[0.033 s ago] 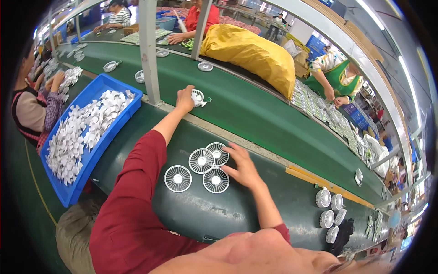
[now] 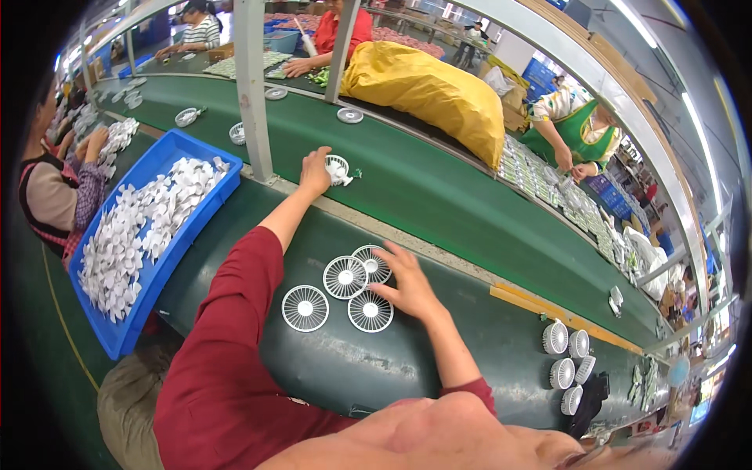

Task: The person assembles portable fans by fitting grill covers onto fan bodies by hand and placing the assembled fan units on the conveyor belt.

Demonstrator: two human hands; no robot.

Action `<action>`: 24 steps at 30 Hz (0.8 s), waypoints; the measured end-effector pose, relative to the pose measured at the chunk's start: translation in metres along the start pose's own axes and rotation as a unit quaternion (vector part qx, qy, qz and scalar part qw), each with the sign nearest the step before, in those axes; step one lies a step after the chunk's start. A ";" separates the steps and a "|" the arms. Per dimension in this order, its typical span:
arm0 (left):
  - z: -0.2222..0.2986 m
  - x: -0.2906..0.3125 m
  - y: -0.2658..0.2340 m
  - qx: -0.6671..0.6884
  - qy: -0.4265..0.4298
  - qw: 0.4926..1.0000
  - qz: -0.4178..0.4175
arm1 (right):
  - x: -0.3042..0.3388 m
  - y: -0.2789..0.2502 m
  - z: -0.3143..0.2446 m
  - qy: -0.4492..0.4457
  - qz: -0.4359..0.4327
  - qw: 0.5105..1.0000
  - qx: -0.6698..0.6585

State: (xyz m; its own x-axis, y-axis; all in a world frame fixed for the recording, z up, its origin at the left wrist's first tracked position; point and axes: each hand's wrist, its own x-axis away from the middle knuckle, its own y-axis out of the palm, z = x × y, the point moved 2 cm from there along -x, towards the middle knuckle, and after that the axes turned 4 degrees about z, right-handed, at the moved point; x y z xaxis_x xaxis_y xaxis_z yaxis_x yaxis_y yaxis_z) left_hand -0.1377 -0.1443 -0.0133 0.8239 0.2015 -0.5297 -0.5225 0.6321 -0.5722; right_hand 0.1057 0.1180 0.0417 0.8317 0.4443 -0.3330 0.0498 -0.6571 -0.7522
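Observation:
My left hand [image 2: 316, 174] reaches to the green conveyor belt and grips the rim of a round white fan housing [image 2: 337, 168], which has a small green part at its side. My right hand [image 2: 411, 287] is open, thumb and fingers spread at the right edge of a group of white fan grilles. Of these, an upper grille [image 2: 371, 260] is partly under the fingertips, a middle grille [image 2: 345, 277] overlaps its neighbours, and a lower grille [image 2: 370, 312] lies by the thumb. Another grille [image 2: 305, 309] lies apart on the left.
A blue tray [image 2: 235, 182] of white fan blades stands left, beside a grey post [image 2: 254, 102]. Several assembled fan heads [image 2: 555, 338] sit on the right of the dark worktable [image 2: 376, 368]. More parts lie along the belt [image 2: 470, 211]. Co-workers and a yellow sack [image 2: 427, 94] are beyond.
My right hand has shifted slightly left, its fingertips further over the upper grille. My left hand stays at the fan housing.

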 end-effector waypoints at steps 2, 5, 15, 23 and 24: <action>-0.003 0.005 -0.002 0.049 0.045 0.996 0.055 | -0.013 0.021 0.004 0.001 -0.020 1.000 0.007; -0.016 0.004 -0.007 0.037 0.033 0.998 0.045 | -0.016 0.033 0.000 -0.005 -0.019 0.993 0.112; 0.011 0.028 -0.024 0.273 -0.204 0.927 -0.154 | -0.009 0.037 0.017 0.089 0.096 0.989 0.062; 0.057 0.094 -0.037 0.642 -0.306 0.665 -0.228 | -0.006 0.054 -0.003 0.075 0.071 0.991 0.080; 0.063 0.099 -0.038 0.650 -0.308 0.657 -0.226 | -0.005 0.059 -0.004 0.075 0.080 0.991 0.076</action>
State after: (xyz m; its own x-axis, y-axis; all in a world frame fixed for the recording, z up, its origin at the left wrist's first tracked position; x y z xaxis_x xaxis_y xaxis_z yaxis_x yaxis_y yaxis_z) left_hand -0.0225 -0.1013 -0.0045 0.9721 -0.2150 0.0934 0.1051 0.7559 0.6462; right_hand 0.1063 0.0743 0.0012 0.8957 0.2385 -0.3754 -0.1643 -0.6070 -0.7776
